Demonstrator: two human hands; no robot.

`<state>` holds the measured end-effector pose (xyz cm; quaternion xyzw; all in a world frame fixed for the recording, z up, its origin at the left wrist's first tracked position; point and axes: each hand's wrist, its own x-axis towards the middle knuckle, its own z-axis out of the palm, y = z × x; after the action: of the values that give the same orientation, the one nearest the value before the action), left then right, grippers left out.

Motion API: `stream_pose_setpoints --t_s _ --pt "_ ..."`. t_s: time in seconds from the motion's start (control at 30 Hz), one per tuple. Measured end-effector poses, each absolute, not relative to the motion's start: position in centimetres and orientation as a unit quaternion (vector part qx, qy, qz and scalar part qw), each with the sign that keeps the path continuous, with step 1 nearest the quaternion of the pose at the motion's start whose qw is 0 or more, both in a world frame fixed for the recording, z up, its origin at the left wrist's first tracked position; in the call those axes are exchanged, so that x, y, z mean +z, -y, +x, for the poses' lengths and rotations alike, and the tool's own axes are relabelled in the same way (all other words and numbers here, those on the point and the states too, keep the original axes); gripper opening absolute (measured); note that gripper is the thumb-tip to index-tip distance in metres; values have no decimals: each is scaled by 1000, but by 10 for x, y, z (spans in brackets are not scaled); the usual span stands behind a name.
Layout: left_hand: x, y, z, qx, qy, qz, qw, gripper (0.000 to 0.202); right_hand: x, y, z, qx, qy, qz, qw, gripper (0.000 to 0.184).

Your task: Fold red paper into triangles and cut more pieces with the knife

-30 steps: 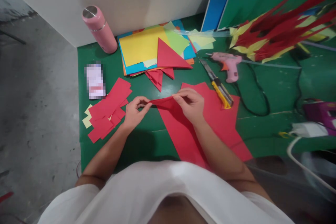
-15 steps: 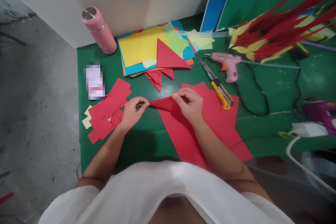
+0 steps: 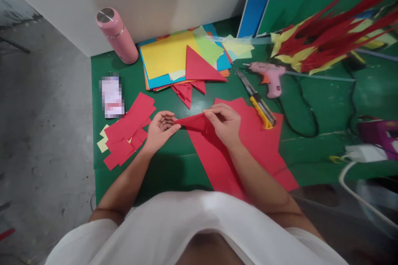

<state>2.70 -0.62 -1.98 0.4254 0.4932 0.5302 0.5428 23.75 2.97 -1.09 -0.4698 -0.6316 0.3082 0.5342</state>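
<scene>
A small folded piece of red paper (image 3: pixel 193 122) stretches between my hands, its narrow tip pointing left. My left hand (image 3: pixel 161 131) has its thumb against that tip, the fingers curled and slightly apart behind it. With thumb and forefinger, my right hand (image 3: pixel 224 123) pinches the wider end. Large red paper sheets (image 3: pixel 258 149) lie under and beside the right hand and forearm. Left of my left hand is a pile of red paper strips (image 3: pixel 129 122) with pale yellow pieces among them. Folded red triangles (image 3: pixel 202 67) rest on and in front of the coloured paper stack (image 3: pixel 164 56).
A yellow utility knife (image 3: pixel 259 107) with its blade out lies near a pink glue gun (image 3: pixel 270 78) and its black cord. A pink bottle (image 3: pixel 116 35) and a phone (image 3: pixel 112 96) are at left. Red and yellow paper flames (image 3: pixel 326 35) and a white power strip (image 3: pixel 367 153) are at right.
My left hand's fingers have loosened and spread a little, and its thumb has slid slightly right along the paper's tip. The right hand keeps its pinch almost unmoved.
</scene>
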Motion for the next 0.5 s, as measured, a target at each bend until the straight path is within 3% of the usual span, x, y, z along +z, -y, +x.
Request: stream_pose_setpoints --t_s 0.17,0.5 --pt "-22 8 31 547 -520 389 527 35 -9 -27 236 286 655 -453 532 10" --pt "-17 7 36 572 -522 341 533 46 -9 -25 236 250 670 -434 548 7"
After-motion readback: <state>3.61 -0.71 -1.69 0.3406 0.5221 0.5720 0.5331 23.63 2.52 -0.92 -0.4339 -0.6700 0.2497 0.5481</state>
